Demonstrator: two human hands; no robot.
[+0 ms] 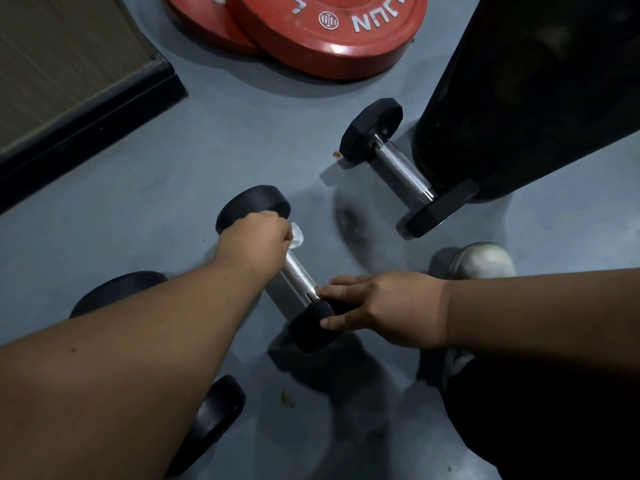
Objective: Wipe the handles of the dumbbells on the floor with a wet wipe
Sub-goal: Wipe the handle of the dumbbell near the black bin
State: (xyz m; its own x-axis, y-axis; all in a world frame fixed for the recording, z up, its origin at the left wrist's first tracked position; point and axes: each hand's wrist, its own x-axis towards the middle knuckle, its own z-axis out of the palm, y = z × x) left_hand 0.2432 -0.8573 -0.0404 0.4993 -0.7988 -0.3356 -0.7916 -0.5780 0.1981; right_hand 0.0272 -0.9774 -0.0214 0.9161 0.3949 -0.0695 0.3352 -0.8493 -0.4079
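A round-headed dumbbell with a knurled silver handle (300, 271) lies on the grey floor in the middle of the view. My left hand (254, 242) grips the far end of that handle with a white wet wipe (297, 235) bunched under its fingers. My right hand (384, 306) holds the dumbbell's near black head (308, 329), thumb below and fingers over the top. A second, hex-headed dumbbell (401, 164) lies to the upper right. A third dumbbell (214, 417) sits at the lower left, mostly hidden under my left forearm.
Two red weight plates (332, 32) lie flat at the top. A large black bag-like object (519, 84) stands at the upper right, touching the hex dumbbell. A raised black-edged platform (86, 112) fills the upper left. My shoe (481, 261) is at the right.
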